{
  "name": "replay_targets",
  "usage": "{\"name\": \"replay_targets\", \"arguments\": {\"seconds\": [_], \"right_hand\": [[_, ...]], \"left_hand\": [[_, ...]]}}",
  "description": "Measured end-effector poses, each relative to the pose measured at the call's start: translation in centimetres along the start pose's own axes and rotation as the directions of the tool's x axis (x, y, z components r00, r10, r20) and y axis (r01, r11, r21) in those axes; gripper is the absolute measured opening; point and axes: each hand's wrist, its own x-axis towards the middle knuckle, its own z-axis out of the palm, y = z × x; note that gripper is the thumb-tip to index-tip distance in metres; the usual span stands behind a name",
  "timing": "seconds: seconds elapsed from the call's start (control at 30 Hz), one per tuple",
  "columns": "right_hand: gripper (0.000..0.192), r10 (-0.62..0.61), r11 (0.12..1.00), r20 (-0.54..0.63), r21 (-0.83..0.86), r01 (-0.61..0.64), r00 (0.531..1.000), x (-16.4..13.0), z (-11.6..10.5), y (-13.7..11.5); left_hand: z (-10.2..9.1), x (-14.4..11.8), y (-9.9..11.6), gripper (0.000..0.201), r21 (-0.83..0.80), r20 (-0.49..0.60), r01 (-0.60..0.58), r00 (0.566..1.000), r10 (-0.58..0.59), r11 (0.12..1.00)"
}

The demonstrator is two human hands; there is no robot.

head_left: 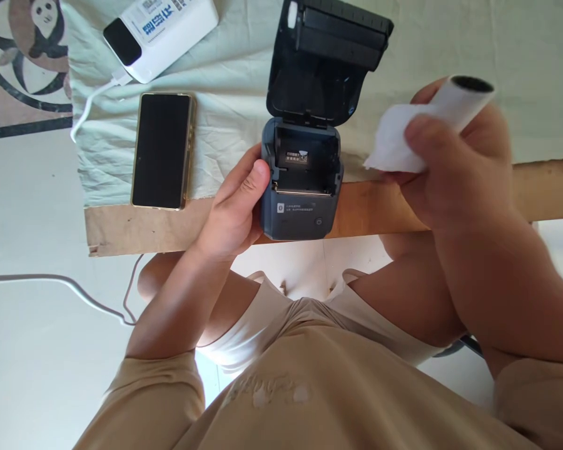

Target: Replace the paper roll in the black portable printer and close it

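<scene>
A small dark grey label printer [300, 212] stands at the table's near edge with its black lid [309, 94] swung up and back. Its paper bay is bare inside, showing a small printed sticker on the back wall. My left hand [237, 203] grips the printer's left side, thumb along the edge. To the right of the printer and apart from it, my right hand [455, 156] holds a white paper roll [464, 103], tilted, with a dark hollow at its upper end. A loose flap of the paper hangs out to the left, under my thumb.
Left of the printer lies a phone [162, 150] with a dark screen. Behind it a white power bank [169, 37] has a white cable [94, 103] plugged in. A pale green cloth [225, 100] covers the wooden table [136, 228]. Another cable [65, 281] hangs at the lower left.
</scene>
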Motion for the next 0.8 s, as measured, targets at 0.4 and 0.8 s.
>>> {"name": "replay_targets", "arguments": {"seconds": [0.4, 0.8], "right_hand": [[0.049, 0.017, 0.936, 0.078, -0.351, 0.011, 0.997, -0.2, 0.6, -0.3], [0.052, -0.083, 0.876, -0.173, -0.481, -0.011, 0.981, 1.9, -4.4, 2.9]], "left_hand": [[0.4, 0.2, -0.4, 0.043, 0.032, -0.044, -0.035, 0.998, 0.037, 0.999], [0.0, 0.0, -0.2, 0.044, -0.005, 0.036, -0.053, 0.998, 0.054, 0.999]]}}
